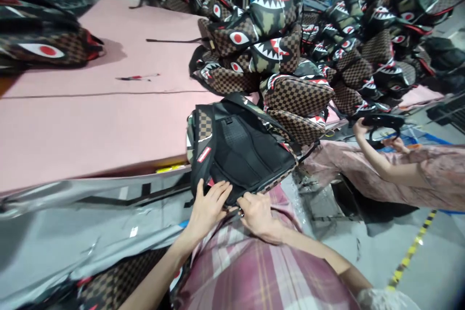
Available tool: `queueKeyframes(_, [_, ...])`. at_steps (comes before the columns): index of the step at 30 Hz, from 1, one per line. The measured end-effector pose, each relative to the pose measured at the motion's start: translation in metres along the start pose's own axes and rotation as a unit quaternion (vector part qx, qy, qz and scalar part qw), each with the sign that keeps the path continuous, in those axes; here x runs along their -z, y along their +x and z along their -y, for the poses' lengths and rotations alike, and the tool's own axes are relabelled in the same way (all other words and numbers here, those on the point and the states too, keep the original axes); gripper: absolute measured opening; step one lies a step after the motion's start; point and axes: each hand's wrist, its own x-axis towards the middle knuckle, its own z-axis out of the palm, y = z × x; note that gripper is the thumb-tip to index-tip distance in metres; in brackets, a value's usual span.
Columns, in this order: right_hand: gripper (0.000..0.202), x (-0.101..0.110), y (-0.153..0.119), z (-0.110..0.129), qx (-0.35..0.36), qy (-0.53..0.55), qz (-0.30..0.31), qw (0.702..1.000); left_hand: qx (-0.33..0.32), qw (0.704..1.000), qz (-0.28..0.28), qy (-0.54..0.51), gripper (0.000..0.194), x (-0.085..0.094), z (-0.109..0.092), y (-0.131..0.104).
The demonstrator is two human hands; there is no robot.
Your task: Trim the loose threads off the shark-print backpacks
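Note:
A black-backed backpack (pixel 241 147) with brown check and camouflage panels lies with its padded back and shoulder straps facing up, at the table's edge against my body. My left hand (pixel 209 206) is closed on its near edge, fingers over the black fabric beside the lower strap end. Close by on the right, my right hand (pixel 258 215) pinches a black strap (pixel 236 214) at the same edge. The strap's end between the two hands is partly hidden by my fingers.
Check-patterned bags with shark teeth (pixel 269 51) are piled behind the backpack. Another bag (pixel 47 51) and a pen (pixel 138 78) lie on the pink table (pixel 90 131). At right, a co-worker's hands (pixel 359 128) hold a black item (pixel 383 121). More bags (pixel 119 278) sit below left.

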Motion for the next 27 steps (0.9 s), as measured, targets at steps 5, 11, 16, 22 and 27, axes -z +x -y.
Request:
queueKeyframes(5, [0.008,-0.006,-0.005,-0.010,0.027,0.036,-0.028,0.999,-0.018,1.000,-0.001,0.003,0.040,-0.009,0.003,-0.007])
queueKeyframes(11, [0.018,0.009,-0.020,-0.065,0.028,-0.010,-0.187,0.982,-0.045,0.999,0.008,0.015,0.047,-0.010,0.013,-0.013])
queueKeyframes(16, [0.020,0.032,-0.034,-0.151,-0.242,0.056,-0.109,0.963,-0.012,0.998,0.051,-0.018,0.047,-0.011,0.024,-0.029])
queueKeyframes(22, [0.042,0.018,-0.010,-0.187,-0.395,0.376,-0.128,0.828,0.371,0.840,0.067,-0.390,0.059,-0.006,0.012,-0.004])
queueKeyframes(27, [0.049,0.001,0.005,-0.186,-0.385,0.434,-0.116,0.806,0.661,0.494,-0.196,-0.530,0.041,-0.024,0.013,0.054])
